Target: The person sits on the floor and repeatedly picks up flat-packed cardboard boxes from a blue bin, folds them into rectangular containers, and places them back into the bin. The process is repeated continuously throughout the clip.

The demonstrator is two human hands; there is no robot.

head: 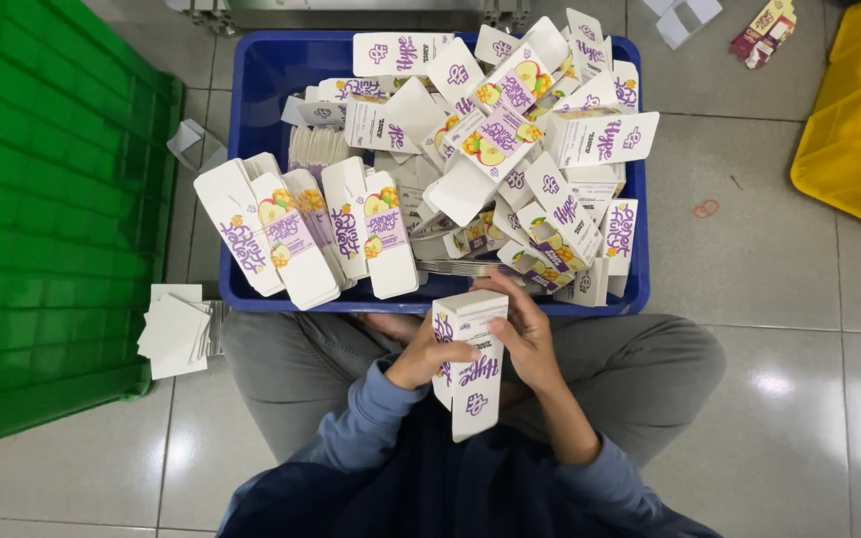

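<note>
Head view
Your posture: you sit cross-legged on the grey tiled floor [769, 259], looking straight down at your lap.
Left hand: your left hand [429, 354] curls its fingers round the left edge of the folded carton [470, 364], thumb laid across its printed face.
Right hand: your right hand [525, 334] grips the carton's right side, fingers bent over the upper flap, close together rather than spread.
Carton: it is a white box with purple print, held upright over your lap, just on your side of the blue crate's near rim; its top end looks open, its lower end points towards your body.
Blue crate: the blue crate [261, 80] stands on the floor touching your knees, heaped with flat white-and-purple carton blanks [510, 130] that show fruit pictures.
Standing row: a fan of carton blanks [311, 234] leans over the crate's near left rim.
Left side: a green crate [42, 199] fills the left edge; a small stack of white cards [173, 334] lies beside it near your knee.
Right side: a yellow bin [854, 120] sits at the upper right, well apart from you.
Far floor: a stray carton [764, 30] lies near the top right.
</note>
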